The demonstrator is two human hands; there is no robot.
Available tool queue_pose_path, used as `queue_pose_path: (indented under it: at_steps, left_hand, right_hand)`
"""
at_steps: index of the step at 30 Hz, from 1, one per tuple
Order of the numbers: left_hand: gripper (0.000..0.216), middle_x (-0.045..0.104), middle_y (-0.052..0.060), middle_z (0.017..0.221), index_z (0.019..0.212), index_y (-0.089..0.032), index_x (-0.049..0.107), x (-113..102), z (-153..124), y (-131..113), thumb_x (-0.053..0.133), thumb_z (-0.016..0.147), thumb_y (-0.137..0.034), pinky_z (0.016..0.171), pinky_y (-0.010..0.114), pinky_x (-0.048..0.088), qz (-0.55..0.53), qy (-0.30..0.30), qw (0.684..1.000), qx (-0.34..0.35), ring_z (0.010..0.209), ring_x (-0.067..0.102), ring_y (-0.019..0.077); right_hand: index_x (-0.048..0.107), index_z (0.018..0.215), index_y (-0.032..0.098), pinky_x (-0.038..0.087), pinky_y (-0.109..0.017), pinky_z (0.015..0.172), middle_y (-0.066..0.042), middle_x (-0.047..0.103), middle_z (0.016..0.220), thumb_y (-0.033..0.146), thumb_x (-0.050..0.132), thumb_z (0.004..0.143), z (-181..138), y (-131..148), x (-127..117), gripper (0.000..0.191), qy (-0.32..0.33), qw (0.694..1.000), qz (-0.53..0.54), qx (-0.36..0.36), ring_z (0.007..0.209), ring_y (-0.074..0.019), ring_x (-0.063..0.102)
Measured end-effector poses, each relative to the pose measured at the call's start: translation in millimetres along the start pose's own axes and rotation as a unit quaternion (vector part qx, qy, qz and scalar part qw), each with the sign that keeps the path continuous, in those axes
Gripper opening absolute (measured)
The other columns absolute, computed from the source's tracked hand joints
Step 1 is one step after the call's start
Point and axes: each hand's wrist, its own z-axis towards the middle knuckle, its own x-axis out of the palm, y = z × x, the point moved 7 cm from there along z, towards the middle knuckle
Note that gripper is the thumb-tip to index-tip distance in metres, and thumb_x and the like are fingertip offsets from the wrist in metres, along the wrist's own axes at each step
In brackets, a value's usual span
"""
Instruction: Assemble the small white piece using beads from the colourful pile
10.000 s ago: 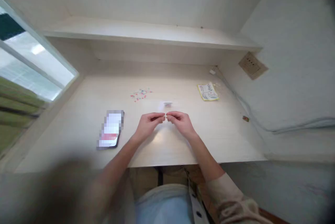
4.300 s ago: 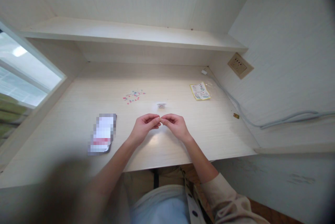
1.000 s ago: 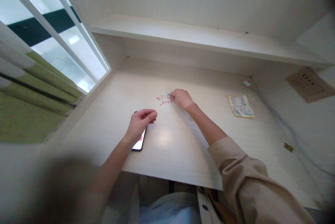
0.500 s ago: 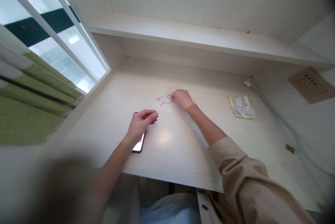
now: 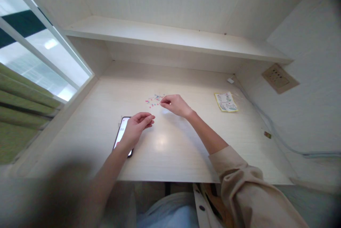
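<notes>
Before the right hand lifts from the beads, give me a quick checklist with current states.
1. Right hand at the beads: ok, fingertips pinched at the pile's edge.
2. Bead in the pinch: cannot tell, too small.
3. Left hand clear of the beads: ok, curled over the phone.
4. Left hand holding anything: cannot tell.
5. Beads together on the desk: ok, one small cluster.

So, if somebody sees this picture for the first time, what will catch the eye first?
Probably the two bare hands at the middle of the pale desk: the right hand pinches at a scatter of small pink and blue beads, and the left hand hovers partly over a phone. A yellow-edged card lies far right.
</notes>
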Motion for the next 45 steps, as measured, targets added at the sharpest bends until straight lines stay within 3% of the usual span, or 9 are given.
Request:
queue_pose_path:
  at_steps: [9,16,22,26,37,45]
  left_hand:
    - [0.033,0.068,0.004,0.080,0.091,-0.015,0.067,41.0,-6.4,7.1,0.076,0.065,-0.034,0.072,0.028,0.052,0.009,0.043,0.999,-0.006,0.070,0.063,0.0129]
    - [0.033,0.070,0.006,0.079,0.088,-0.014,0.069,76.6,-12.8,18.3,0.077,0.064,-0.035,0.073,0.032,0.053,0.020,0.083,0.996,0.000,0.069,0.064,0.0152]
    - [0.034,0.070,0.008,0.075,0.086,-0.013,0.070,96.4,-21.4,22.7,0.076,0.064,-0.038,0.070,0.033,0.052,0.041,0.118,0.992,-0.010,0.072,0.065,0.0187]
    - [0.032,0.070,0.007,0.074,0.086,-0.014,0.070,97.4,-24.1,22.2,0.076,0.065,-0.037,0.069,0.032,0.052,0.049,0.120,0.992,-0.004,0.070,0.065,0.0178]
    - [0.038,0.070,0.008,0.074,0.086,-0.013,0.070,85.1,-22.6,25.5,0.078,0.060,-0.039,0.066,0.032,0.051,0.061,0.099,0.993,-0.006,0.067,0.063,0.0178]
    - [0.032,0.070,0.007,0.073,0.086,-0.014,0.070,88.5,-21.4,26.5,0.076,0.065,-0.037,0.064,0.029,0.050,0.054,0.123,0.991,-0.010,0.067,0.062,0.0162]
  right_hand:
    - [0.071,0.088,0.019,0.045,-0.022,0.071,-0.001,0.071,0.085,0.023,0.057,0.083,-74.5,23.3,-16.0,0.015,-0.024,0.992,0.124,0.017,0.075,-0.0110,0.062]
    - [0.071,0.089,0.021,0.047,-0.024,0.070,-0.001,0.071,0.085,0.027,0.057,0.084,-119.6,4.3,-20.2,0.016,-0.083,0.978,0.184,0.062,0.075,-0.0117,0.062]
    - [0.070,0.090,0.019,0.051,-0.027,0.070,-0.005,0.071,0.087,0.036,0.065,0.077,-145.5,-20.6,-10.8,0.023,-0.128,0.940,0.283,0.140,0.078,-0.0152,0.065]
    - [0.071,0.088,0.017,0.052,-0.027,0.069,-0.006,0.072,0.084,0.037,0.067,0.075,-150.1,-23.5,-4.1,0.024,-0.134,0.925,0.321,0.149,0.075,-0.0155,0.065]
    - [0.072,0.091,0.022,0.047,-0.024,0.063,-0.004,0.071,0.085,0.033,0.065,0.078,-148.1,-7.0,-3.8,0.018,-0.134,0.961,0.213,0.117,0.069,-0.0127,0.061]
    - [0.071,0.092,0.022,0.047,-0.024,0.064,-0.003,0.072,0.087,0.032,0.064,0.079,-150.9,-6.2,-6.3,0.018,-0.145,0.962,0.205,0.112,0.073,-0.0130,0.063]
